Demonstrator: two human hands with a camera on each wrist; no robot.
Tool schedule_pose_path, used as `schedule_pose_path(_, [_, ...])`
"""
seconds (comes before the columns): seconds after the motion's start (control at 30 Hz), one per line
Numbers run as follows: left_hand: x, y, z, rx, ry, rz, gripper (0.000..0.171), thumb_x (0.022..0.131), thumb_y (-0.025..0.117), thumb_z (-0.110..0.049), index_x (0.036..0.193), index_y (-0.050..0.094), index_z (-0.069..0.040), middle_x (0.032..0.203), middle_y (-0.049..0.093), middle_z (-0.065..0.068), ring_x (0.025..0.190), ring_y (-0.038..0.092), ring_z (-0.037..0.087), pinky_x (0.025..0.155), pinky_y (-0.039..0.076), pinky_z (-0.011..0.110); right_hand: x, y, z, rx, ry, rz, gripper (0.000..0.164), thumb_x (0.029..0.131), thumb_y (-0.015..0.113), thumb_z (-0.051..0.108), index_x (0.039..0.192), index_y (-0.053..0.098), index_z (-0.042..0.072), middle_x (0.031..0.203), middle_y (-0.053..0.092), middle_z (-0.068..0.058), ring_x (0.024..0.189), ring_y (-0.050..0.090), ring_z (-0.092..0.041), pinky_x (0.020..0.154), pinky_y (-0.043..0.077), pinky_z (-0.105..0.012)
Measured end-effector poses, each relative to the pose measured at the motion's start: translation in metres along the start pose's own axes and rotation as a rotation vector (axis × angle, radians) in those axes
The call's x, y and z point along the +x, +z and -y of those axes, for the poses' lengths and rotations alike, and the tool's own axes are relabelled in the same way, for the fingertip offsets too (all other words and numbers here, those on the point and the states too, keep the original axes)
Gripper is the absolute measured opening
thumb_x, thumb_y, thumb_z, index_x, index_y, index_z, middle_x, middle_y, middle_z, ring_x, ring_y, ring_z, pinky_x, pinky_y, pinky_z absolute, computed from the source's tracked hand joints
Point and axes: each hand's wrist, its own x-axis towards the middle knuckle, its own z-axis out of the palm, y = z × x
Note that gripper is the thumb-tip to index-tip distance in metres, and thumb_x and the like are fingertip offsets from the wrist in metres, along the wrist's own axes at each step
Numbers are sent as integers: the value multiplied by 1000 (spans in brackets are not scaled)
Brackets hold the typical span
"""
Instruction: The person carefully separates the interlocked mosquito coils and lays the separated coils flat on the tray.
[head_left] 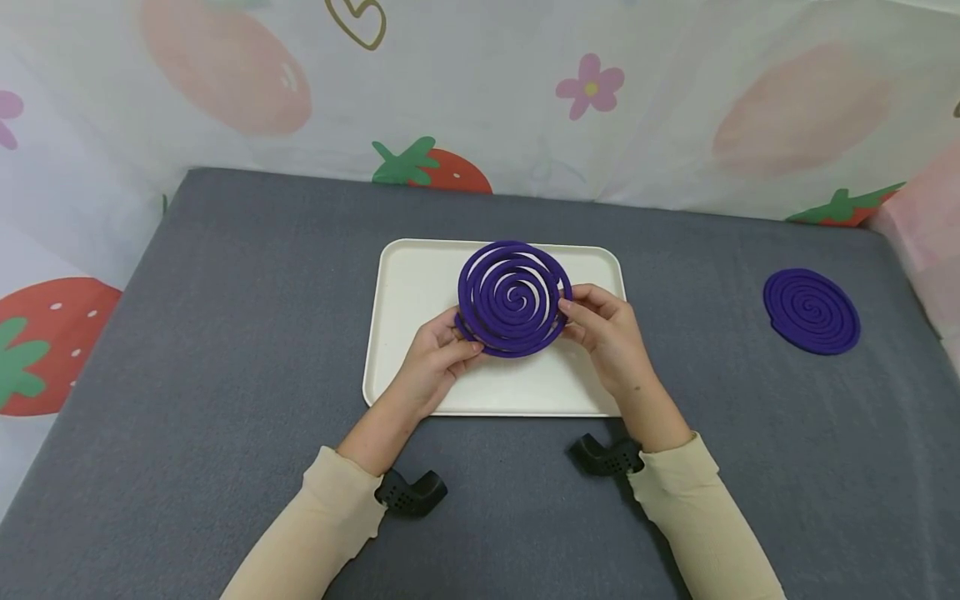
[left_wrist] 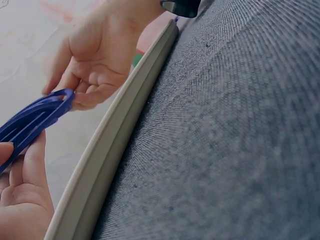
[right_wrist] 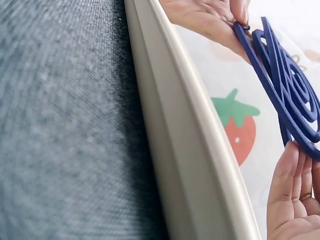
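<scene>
A dark purple mosquito coil [head_left: 517,298] is held up above the white tray [head_left: 412,283], with pale gaps showing between its rings. My left hand [head_left: 437,360] pinches its lower left edge, thumb on top and fingers beneath. On the opposite side, my right hand [head_left: 606,332] pinches the right edge between thumb and fingers. Seen nearly edge-on in the left wrist view, the coil [left_wrist: 35,117] spans the two hands. Its rings [right_wrist: 270,85] stand at different heights in the right wrist view, partly spread apart.
A second purple coil [head_left: 812,311], with its rings close together, lies flat on the grey cloth [head_left: 697,275] at the right. Behind the table hangs a white sheet [head_left: 495,92] printed with strawberries and flowers. Black wrist cameras [head_left: 412,493] sit at both cuffs.
</scene>
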Motion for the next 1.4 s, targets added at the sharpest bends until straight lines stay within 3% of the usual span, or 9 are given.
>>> schedule_pose_path(0.2, [0,0,0,6,-6,-6,54,83,38,18,136,26,20,101,63,-1,95,60,9,83,52,22,0,0,-1,17,-9,-8,14,88,63,-1,81,66,11,81,60,-2,74,58,-11,64,54,-23])
schedule_pose_path(0.43, [-1,1,-1,-6,-3,-16,54,82,38,17,135,26,20,101,63,0,93,61,9,80,53,22,0,1,-2,-1,-5,-27,29,89,54,-10,77,66,13,81,60,0,74,57,-9,65,53,-20])
schedule_pose_path(0.57, [-1,1,-1,-23,6,-40,51,85,37,11,134,29,20,101,65,3,92,64,12,79,55,26,0,1,-2,-8,-1,-24,27,87,58,-10,75,68,12,79,61,-1,73,58,-10,65,53,-20])
schedule_pose_path(0.83, [2,2,0,114,-15,-146,38,96,46,2,131,41,16,115,62,23,91,67,13,84,54,33,0,0,-2,-75,6,-43,30,86,58,-12,74,68,13,75,62,0,70,56,-10,64,51,-19])
schedule_pose_path(0.97, [2,2,0,112,-8,-166,36,97,44,2,130,42,16,115,61,25,90,67,13,85,53,34,0,0,-1,-79,9,-31,31,87,57,-12,73,68,13,74,63,0,69,57,-10,64,53,-20])
schedule_pose_path(1.27, [1,1,0,60,10,-95,38,97,43,4,131,38,19,110,63,18,93,66,14,85,53,34,1,-4,1,-17,24,-12,34,88,53,-14,73,70,12,70,65,0,62,61,-9,59,54,-21])
schedule_pose_path(1.4, [1,0,0,24,17,-69,38,97,40,4,131,36,21,102,67,9,91,67,14,83,54,32,1,-7,2,35,58,9,36,88,51,-15,73,71,10,69,66,-1,59,62,-9,56,53,-19])
